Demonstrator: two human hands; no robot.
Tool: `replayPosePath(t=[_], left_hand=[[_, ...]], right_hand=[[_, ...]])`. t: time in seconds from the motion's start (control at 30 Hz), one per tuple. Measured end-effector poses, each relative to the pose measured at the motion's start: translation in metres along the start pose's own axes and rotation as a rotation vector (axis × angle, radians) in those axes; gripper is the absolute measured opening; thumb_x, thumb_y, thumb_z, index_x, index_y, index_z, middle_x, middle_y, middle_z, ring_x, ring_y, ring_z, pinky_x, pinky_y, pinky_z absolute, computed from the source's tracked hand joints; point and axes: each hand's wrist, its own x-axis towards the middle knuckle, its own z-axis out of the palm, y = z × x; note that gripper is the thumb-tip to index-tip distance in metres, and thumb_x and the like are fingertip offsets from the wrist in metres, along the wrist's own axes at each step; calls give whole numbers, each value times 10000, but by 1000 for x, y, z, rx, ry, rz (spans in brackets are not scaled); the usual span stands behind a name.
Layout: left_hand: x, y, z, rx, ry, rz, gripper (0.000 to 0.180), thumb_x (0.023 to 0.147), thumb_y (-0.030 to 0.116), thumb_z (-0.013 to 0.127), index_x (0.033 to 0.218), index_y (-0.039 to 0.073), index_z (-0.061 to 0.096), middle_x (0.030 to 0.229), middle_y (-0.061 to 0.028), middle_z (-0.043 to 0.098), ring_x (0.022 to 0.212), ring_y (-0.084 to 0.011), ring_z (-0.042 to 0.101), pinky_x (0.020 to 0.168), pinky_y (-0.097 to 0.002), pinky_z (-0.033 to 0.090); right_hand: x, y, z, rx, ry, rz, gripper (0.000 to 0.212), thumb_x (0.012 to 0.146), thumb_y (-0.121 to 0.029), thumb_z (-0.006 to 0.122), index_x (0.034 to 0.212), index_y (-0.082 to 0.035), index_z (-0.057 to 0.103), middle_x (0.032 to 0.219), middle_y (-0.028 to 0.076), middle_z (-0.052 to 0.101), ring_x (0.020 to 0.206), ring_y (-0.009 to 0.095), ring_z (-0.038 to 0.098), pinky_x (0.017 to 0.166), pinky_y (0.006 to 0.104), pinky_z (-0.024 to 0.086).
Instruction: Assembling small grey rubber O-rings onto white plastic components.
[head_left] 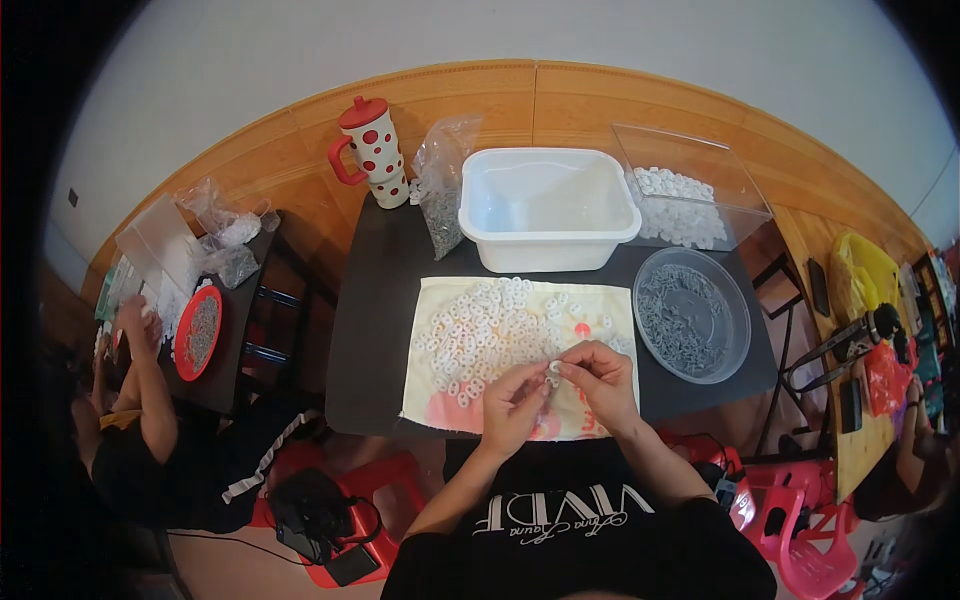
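My left hand and my right hand meet over a pale printed cloth, fingertips pinched together. Between them is a small white plastic piece, partly hidden by the fingers. Whether a screw is also in the fingers cannot be made out. Many similar small oval white plastic pieces lie spread over the cloth, mostly left of and beyond my hands. To the right of the cloth stands a clear round tray holding many grey screws.
Behind the cloth stand a white tub, a clear bag of screws and a spotted tumbler. At the back right, a clear box holds white parts. Another person works at the left table by a red tray.
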Motion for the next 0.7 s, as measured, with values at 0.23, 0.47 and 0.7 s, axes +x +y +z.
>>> replayPosePath(t=[0.23, 0.47, 0.7], left_hand=[[0, 7, 2, -35, -13, -15, 315, 896, -76, 585, 1204, -11, 614, 957, -17, 582, 804, -64, 569, 674, -208, 489], [1, 5, 1, 11, -8, 0, 296, 898, -72, 584, 1184, -10, 627, 966, -14, 585, 820, -66, 561, 708, -205, 476], [-1, 4, 0, 15, 3, -41, 319, 889, -69, 594, 1200, -2, 629, 975, -11, 588, 836, -70, 558, 739, -208, 468]], right_hand=[[-1, -3, 2, -68, 4, -52, 57, 868, 26, 673, 909, -6, 652, 854, -6, 639, 776, 41, 568, 711, 189, 452], [1, -8, 3, -49, 7, -16, 52, 866, 23, 674, 895, -8, 645, 842, -7, 635, 773, 43, 568, 711, 197, 452], [3, -2, -3, -116, 87, -9, 58, 852, 31, 668, 883, -11, 642, 849, 19, 644, 767, 68, 581, 700, 209, 457]])
